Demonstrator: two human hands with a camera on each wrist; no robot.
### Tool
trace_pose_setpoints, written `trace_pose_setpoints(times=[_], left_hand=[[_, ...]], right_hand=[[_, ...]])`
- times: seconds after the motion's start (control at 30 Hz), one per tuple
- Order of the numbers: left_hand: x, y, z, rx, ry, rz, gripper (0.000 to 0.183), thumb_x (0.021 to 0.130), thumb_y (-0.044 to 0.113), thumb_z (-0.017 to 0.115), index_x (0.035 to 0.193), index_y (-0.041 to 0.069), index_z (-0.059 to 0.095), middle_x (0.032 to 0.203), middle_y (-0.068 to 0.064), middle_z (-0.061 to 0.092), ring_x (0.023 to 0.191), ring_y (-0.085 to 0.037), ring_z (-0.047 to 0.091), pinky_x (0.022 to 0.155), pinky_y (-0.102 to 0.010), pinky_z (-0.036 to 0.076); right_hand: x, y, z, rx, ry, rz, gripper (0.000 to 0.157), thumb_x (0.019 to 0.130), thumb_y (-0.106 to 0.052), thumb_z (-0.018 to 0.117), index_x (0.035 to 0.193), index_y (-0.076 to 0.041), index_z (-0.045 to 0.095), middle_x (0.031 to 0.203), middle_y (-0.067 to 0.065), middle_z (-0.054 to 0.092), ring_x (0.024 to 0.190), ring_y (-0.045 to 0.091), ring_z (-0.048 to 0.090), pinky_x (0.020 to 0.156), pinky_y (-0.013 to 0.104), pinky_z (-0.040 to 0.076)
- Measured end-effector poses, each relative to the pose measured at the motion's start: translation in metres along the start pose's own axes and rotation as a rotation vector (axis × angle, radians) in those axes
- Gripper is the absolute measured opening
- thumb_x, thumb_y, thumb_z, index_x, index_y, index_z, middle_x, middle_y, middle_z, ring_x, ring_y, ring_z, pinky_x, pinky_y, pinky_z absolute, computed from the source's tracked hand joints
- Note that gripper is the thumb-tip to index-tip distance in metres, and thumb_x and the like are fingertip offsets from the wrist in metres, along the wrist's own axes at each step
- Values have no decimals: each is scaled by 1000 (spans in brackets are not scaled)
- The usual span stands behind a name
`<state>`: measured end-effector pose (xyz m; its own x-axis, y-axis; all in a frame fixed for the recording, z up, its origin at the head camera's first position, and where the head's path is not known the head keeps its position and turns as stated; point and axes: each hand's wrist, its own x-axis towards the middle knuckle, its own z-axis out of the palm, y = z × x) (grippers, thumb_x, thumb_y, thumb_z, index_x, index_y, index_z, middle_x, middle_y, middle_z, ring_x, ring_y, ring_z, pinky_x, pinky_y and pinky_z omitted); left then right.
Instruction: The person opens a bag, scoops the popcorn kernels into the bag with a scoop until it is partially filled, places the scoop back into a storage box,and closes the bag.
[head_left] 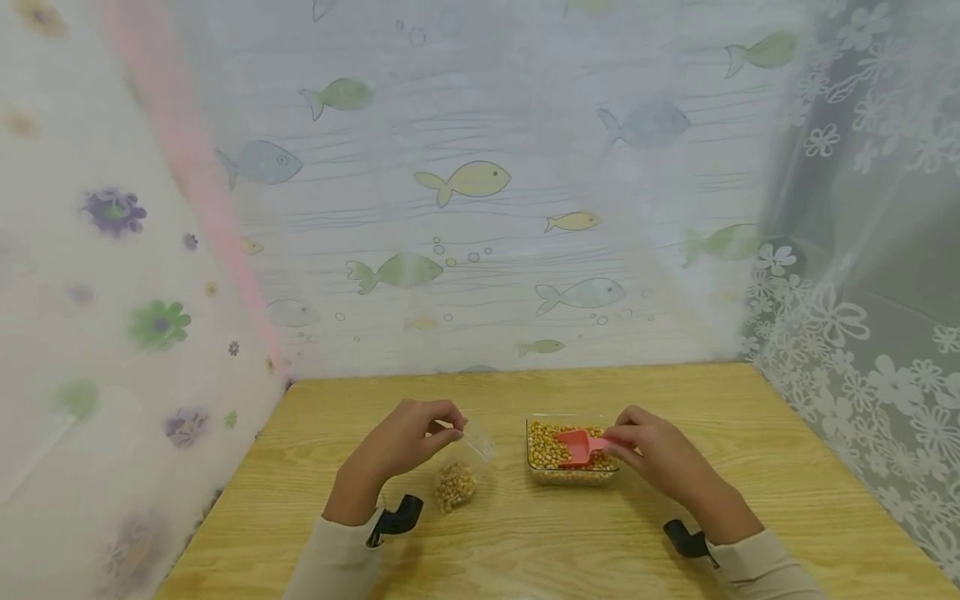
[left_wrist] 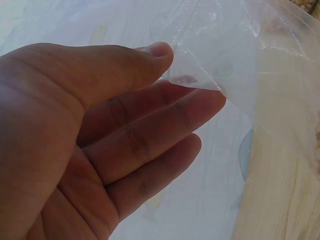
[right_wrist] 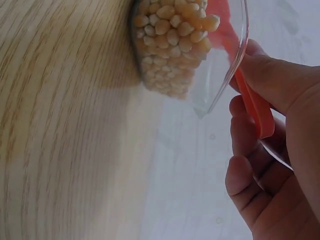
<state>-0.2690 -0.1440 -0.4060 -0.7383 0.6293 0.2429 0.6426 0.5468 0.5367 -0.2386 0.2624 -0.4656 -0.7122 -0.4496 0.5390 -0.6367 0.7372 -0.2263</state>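
Observation:
My left hand pinches the top edge of a clear plastic bag between thumb and fingertips. Corn kernels fill the bag's lower part, close over the table. In the left wrist view the thin film hangs from the thumb tip. My right hand grips the handle of a small red scoop. The scoop's head lies among yellow kernels in a clear rectangular container. The right wrist view shows the handle crossing the container's rim, thumb on one side and fingers on the other.
The container stands on a wood-grain table, right of the bag. Behind the table hangs a fish-print curtain; flower-patterned sheets close in both sides. A black wrist mount sits on each sleeve.

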Motion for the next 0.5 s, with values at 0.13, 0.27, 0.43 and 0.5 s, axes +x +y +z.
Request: trace_pose_setpoints(times=[0.13,0.27,0.43,0.5], left_hand=[[0,1,0,6,4,-2,10,104,20,66,110,15,72,116,-2,74,101,-15,76,87,-29,61],[0,-1,1,4,2,-3,8,104,20,66,109,18,71,117,-1,74,101,-14,76,87,-28,61],[0,-1,1,4,2,-2,8,104,20,66,110,17,71,117,0,74,101,-13,76,87,-26,61],[0,-1,0,6,2,9,9,104,20,66,110,15,71,117,-3,74,102,-14,76,87,-27,61]], right_hand=[[0,-1,1,-39,12,-25,14,85,-15,86,98,-14,80,89,-10,56,72,-5,45,59,18,47],[0,-2,0,-68,-8,-18,14,85,-17,86,97,-14,80,87,-11,54,69,-5,42,58,17,44],[2,-7,-1,-183,-10,-24,16,82,-23,89,94,-16,81,82,-12,51,69,1,38,59,18,38],[3,-8,-1,-241,-12,-23,16,81,-25,90,92,-17,81,81,-11,52,70,4,37,59,19,37]])
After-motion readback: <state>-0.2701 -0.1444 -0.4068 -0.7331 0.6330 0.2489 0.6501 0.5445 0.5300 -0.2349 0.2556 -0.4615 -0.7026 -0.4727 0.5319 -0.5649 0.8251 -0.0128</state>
